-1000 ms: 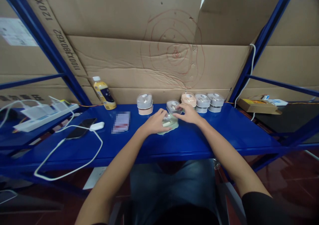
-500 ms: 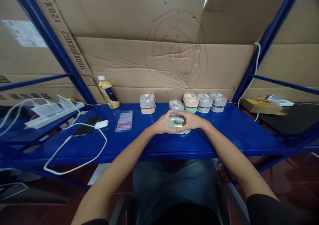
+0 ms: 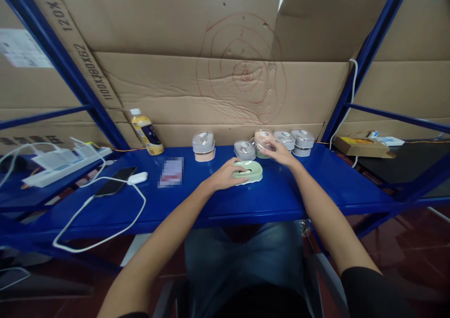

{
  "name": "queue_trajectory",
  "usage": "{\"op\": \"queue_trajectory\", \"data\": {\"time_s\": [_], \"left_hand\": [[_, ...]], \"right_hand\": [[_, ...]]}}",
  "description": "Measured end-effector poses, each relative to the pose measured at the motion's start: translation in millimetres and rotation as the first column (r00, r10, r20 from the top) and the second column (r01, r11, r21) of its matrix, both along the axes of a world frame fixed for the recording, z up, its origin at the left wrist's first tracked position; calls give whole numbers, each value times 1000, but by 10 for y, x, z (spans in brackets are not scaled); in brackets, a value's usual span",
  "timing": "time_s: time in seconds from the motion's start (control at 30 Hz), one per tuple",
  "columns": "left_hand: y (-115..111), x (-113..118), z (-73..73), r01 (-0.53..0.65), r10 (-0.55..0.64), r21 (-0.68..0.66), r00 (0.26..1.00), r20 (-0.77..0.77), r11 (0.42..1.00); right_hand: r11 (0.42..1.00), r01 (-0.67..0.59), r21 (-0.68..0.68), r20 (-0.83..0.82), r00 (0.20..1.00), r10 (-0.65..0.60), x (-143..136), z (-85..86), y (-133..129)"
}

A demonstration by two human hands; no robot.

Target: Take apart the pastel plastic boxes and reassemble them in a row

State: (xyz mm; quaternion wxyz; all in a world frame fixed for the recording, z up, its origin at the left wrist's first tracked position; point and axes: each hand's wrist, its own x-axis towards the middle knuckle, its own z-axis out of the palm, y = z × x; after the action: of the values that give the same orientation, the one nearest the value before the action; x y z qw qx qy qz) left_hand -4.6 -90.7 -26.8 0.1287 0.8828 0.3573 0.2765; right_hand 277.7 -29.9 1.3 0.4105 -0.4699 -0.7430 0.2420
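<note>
A pale green lidded box (image 3: 255, 173) lies on the blue shelf in front of me, its top uncovered. My left hand (image 3: 227, 174) is closed around its left side, fingers over the top edge. My right hand (image 3: 279, 153) is up and to the right, fingers curled round a clear plastic cover (image 3: 256, 142), which is hard to make out against the boxes behind. Just beyond the green box sits a low grey box (image 3: 245, 150) with a clear cover. A peach-topped box (image 3: 263, 136) on a green one is partly hidden by my right hand.
Grey stacked boxes (image 3: 303, 143) stand at the back right, a grey-and-peach stack (image 3: 204, 147) at the back left. Leftward are a yellow bottle (image 3: 147, 132), a blurred card (image 3: 171, 172), a phone (image 3: 116, 182), a white cable (image 3: 143, 200) and a power strip (image 3: 66, 168). Cardboard (image 3: 168, 83) walls the back.
The clear cover has come off the green box. My right hand has moved away from it, up and right, with the cover. My left hand stays at the green box.
</note>
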Motion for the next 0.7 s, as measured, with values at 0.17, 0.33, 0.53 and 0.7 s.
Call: {"op": "queue_trajectory", "data": {"time_s": [0.17,0.33,0.53,0.7], "left_hand": [[114,-63,-2,-103,93,41,976,196,994],[254,-160,23,-368,326,36,862,389,929],[118,-111,30,-263,239,71,941,241,962],[-12,-7,14,-65,62,20,992,106,998]], "right_hand": [[994,78,82,-70,995,-72,12,24,13],[997,58,42,-165,985,-51,-1,56,-13],[999,6,35,-149,989,-1,-17,43,-10],[989,-147,9,64,987,146,-54,41,-69]]}}
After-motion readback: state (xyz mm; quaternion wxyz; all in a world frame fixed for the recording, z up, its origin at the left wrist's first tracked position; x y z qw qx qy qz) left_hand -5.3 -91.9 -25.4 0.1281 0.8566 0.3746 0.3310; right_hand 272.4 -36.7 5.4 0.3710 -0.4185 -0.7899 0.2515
